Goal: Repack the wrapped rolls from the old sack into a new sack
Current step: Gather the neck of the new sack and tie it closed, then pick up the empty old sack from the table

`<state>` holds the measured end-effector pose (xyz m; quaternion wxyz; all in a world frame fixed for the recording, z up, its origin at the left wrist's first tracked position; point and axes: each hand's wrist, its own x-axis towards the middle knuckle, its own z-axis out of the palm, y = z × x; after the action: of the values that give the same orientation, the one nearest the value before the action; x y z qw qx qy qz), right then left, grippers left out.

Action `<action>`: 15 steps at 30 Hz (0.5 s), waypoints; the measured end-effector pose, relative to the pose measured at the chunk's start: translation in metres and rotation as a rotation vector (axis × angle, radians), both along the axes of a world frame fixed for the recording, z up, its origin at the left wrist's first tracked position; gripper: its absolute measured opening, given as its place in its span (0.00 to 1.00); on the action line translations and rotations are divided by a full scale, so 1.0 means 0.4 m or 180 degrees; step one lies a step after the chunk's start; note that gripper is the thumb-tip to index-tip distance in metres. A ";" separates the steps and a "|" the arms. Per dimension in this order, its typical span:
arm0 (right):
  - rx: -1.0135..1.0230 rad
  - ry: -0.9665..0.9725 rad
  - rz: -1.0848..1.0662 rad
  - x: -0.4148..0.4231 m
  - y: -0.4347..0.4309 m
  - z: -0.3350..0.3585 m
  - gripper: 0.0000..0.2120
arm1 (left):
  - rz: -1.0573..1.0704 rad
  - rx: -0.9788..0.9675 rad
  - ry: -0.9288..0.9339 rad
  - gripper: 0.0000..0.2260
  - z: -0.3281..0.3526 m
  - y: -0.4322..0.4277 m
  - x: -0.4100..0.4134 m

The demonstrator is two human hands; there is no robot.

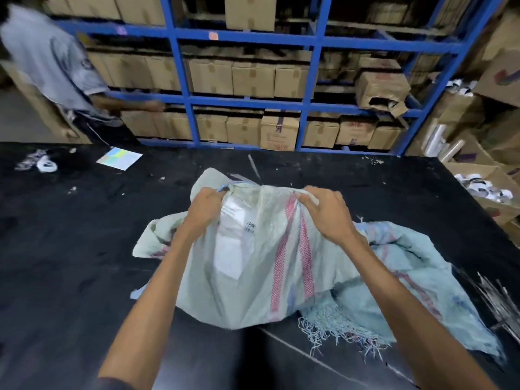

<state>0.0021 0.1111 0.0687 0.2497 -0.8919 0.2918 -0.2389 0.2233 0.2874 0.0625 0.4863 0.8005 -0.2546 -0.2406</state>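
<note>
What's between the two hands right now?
Head view: only the bunched top edge of the sack spans from the left hand to the right hand. Both hands grip it.

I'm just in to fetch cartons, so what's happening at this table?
A person at the black table grips the bunched top of a pale green woven sack with the left hand and right hand. It stands bulging. A second, frayed sack lies slack to its right. Behind, another person reaches toward blue shelving stacked with cartons.
</note>
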 end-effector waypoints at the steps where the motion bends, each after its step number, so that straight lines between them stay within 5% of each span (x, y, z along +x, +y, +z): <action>1: 0.0208 0.0120 0.0151 0.023 0.021 0.012 0.20 | -0.0175 0.0389 0.0027 0.13 0.026 0.044 0.015; 6: 0.1013 0.0832 0.0419 0.106 0.144 -0.047 0.22 | -0.0367 0.1961 0.0805 0.24 -0.024 0.236 0.100; 10: 0.0936 0.1321 0.0232 0.147 0.245 -0.170 0.22 | -0.0342 0.1959 0.1116 0.21 -0.176 0.350 0.109; 13: 0.0511 0.1513 0.0062 0.152 0.303 -0.246 0.20 | -0.0235 0.1659 0.0829 0.12 -0.255 0.374 0.098; 15: 0.0179 0.1539 -0.0016 0.157 0.332 -0.277 0.20 | 0.0028 0.1450 0.0653 0.15 -0.292 0.380 0.102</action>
<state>0.0649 0.2440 -0.0422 0.1966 -0.9151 0.3519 -0.0108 0.2642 0.4396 -0.0544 0.3176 0.8619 -0.1396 -0.3697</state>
